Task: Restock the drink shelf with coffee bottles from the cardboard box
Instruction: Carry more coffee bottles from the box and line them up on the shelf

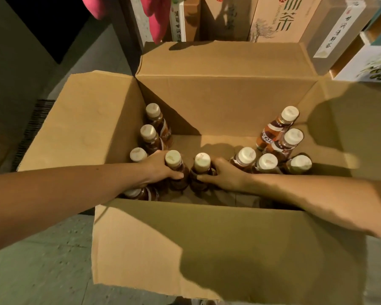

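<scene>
The open cardboard box [207, 102] sits on a grey floor [42, 271] with its flaps spread outward. Both bare forearms reach into it over the near flap. The left hand [156, 170] curls its fingers and thumb round the shoulder of the first coffee bottle [173, 158]. The right hand [226, 176] clasps the second coffee bottle [202, 161] the same way. These two stand upright, just beside each other, at the near middle of the box. Three more cream-capped bottles [147, 131] line the left wall, and a tipped bottle [141, 193] lies beneath the left wrist. Five bottles [267, 161] cluster at the right side. Printed cartons [282, 18] stand behind the box.
</scene>
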A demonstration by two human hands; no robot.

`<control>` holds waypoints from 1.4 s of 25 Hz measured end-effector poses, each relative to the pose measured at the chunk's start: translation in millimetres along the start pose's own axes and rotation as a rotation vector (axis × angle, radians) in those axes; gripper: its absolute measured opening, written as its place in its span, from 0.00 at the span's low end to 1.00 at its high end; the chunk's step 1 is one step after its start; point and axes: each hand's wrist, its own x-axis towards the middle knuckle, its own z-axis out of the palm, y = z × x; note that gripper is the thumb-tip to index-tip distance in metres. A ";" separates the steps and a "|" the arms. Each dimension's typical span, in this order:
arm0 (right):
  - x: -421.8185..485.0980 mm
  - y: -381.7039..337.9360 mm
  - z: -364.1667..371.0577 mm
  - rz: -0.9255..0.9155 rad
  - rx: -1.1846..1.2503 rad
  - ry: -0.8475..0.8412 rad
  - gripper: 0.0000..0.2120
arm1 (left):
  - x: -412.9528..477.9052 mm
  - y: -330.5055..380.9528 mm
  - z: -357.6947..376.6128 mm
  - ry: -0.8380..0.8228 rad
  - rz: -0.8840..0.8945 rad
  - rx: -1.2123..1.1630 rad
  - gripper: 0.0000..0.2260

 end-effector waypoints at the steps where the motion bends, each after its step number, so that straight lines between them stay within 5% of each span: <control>1: 0.6 0.6 0.8 0.003 0.005 -0.001 0.17 | 2.3 -1.7 1.4 0.020 -0.002 0.044 0.26; 10: 1.8 -4.0 -0.5 0.072 0.067 0.035 0.12 | -1.8 2.7 0.0 -0.031 0.013 0.090 0.24; 14: 1.8 -17.3 -1.5 0.170 0.088 0.118 0.18 | -16.2 10.6 -9.2 -0.021 0.089 0.170 0.23; 18: -12.7 -43.3 -8.0 0.156 0.193 0.150 0.22 | -51.2 31.1 -21.2 0.043 0.168 -0.077 0.16; 24: -47.4 -113.7 -38.6 0.033 0.268 0.160 0.25 | -123.0 60.9 -38.1 0.308 0.254 -0.351 0.09; 29: -64.1 -180.3 -54.5 -0.193 0.235 0.187 0.22 | -180.8 83.2 -42.3 0.616 0.328 -0.398 0.20; 35: -78.1 -280.9 -33.1 -0.470 0.207 0.073 0.16 | -273.7 79.7 -79.6 0.906 0.425 -0.351 0.12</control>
